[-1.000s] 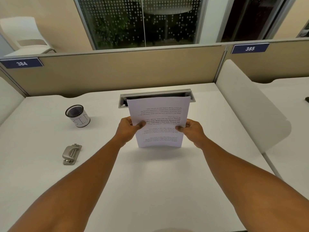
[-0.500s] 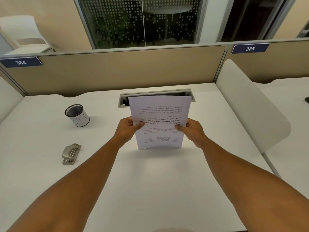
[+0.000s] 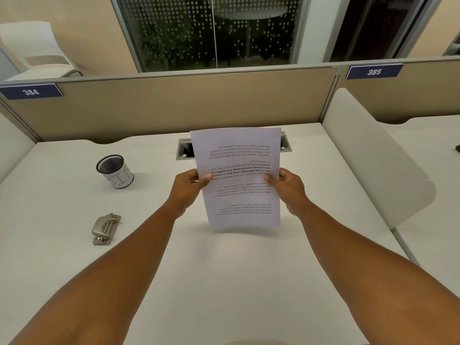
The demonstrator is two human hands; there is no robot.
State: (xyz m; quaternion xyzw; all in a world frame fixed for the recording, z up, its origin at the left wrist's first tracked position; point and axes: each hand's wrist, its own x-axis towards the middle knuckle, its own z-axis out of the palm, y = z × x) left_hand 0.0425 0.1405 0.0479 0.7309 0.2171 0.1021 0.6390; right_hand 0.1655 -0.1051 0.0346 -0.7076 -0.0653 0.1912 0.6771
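Observation:
A stack of white printed sheets [image 3: 239, 155] stands upright over the white desk [image 3: 224, 282], its text upside down to me. My left hand [image 3: 186, 189] pinches the stack's left edge, thumb on the front face. On the right edge my right hand [image 3: 290, 189] pinches it the same way. The bottom edge of the sheets hangs just above the desk, casting a shadow below it.
A mesh pen cup [image 3: 115, 174] with a white label stands at the left. A metal hole punch [image 3: 105, 229] lies nearer the front left. A cable slot [image 3: 184, 149] sits behind the sheets, a beige partition [image 3: 161, 105] at the back, a white divider [image 3: 368, 155] on the right.
The sheets have risen slightly off the desk between both hands; earlier their bottom edge sat lower, at the surface.

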